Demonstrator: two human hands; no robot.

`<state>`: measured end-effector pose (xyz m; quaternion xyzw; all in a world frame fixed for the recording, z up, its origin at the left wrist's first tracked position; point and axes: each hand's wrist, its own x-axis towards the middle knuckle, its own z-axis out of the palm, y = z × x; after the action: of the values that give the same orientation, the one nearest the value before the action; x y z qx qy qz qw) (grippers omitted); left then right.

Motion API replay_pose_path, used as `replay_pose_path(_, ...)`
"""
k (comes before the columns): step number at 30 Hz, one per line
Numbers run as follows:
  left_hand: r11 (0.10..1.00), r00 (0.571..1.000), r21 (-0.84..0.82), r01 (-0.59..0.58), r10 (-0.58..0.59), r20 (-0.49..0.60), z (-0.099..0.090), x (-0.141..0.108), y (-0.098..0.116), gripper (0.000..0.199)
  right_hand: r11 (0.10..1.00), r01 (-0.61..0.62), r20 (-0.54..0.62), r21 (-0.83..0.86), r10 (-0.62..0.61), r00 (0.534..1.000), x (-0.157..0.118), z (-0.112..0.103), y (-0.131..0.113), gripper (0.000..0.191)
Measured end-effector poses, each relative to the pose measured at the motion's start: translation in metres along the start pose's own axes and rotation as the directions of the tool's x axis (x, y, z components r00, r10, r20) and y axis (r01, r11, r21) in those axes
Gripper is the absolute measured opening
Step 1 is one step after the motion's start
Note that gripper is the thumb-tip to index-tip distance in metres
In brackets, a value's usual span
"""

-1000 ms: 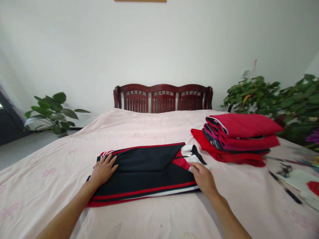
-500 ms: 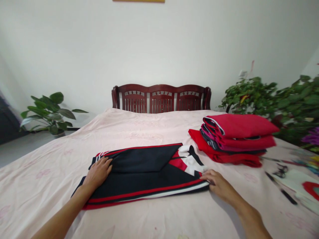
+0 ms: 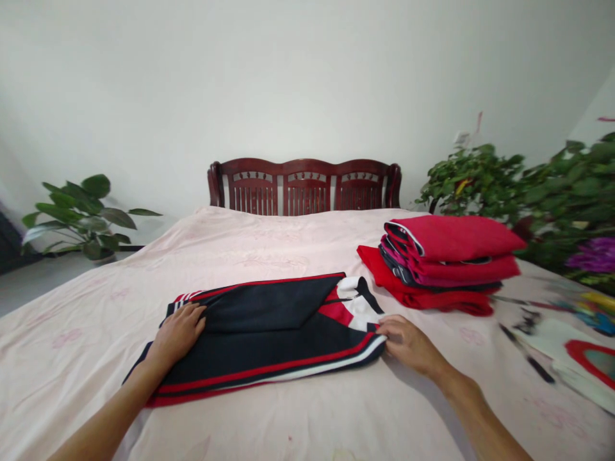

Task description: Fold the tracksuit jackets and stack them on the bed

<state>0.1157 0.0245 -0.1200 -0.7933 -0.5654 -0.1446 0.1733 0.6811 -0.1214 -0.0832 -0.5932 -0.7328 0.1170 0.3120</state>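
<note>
A folded black sports jacket (image 3: 269,349) with red and white stripes lies on the pale pink bedcover (image 3: 192,256). Its white and red collar area (image 3: 355,304) with a zip sits at the far right. My left hand (image 3: 177,333) lies flat on the black fabric near the striped cuff. At the jacket's right edge, my right hand (image 3: 408,346) has its fingers curled on the striped hem, just below the collar area.
A stack of folded red and black garments (image 3: 446,262) sits on the bed to the far right. Beyond it are scissors (image 3: 528,322), a black pen (image 3: 526,360) and white paper (image 3: 552,339). A dark wooden headboard (image 3: 305,189) and leafy potted plants (image 3: 79,218) stand behind.
My right hand has left the white collar for the striped right edge of the jacket, exposing more collar. My left hand stays on the black fabric. The view has shifted slightly.
</note>
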Motion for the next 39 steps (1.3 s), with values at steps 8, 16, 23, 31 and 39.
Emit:
replay_pose_path(8,0.999,1.000,-0.054,0.006,-0.006,0.004,0.003,0.001,-0.006,0.048,0.991,-0.094,-0.074,-0.096,0.087,0.993,0.000,0.015,0.013,0.025)
replay_pose_path(16,0.997,1.000,-0.080,0.014,-0.015,-0.006,0.001,0.000,-0.005,0.048,0.959,-0.131,-0.156,-0.251,0.093,0.983,-0.004,0.028,0.008,0.039)
replay_pose_path(23,0.996,0.999,-0.083,0.032,-0.033,-0.006,0.001,0.000,-0.004,0.046,0.976,-0.081,-0.092,-0.204,0.063,0.994,-0.009,0.022,0.008,0.029)
replay_pose_path(31,0.995,1.000,-0.100,0.029,-0.029,-0.005,0.000,-0.001,-0.005,0.047,0.867,-0.007,-0.176,-0.499,-0.094,0.980,-0.013,0.031,-0.001,0.023)
replay_pose_path(39,0.997,1.000,-0.069,0.017,-0.018,-0.005,0.001,0.000,-0.005,0.049,0.928,-0.046,-0.203,-0.371,-0.032,0.979,-0.023,0.022,0.007,0.012)
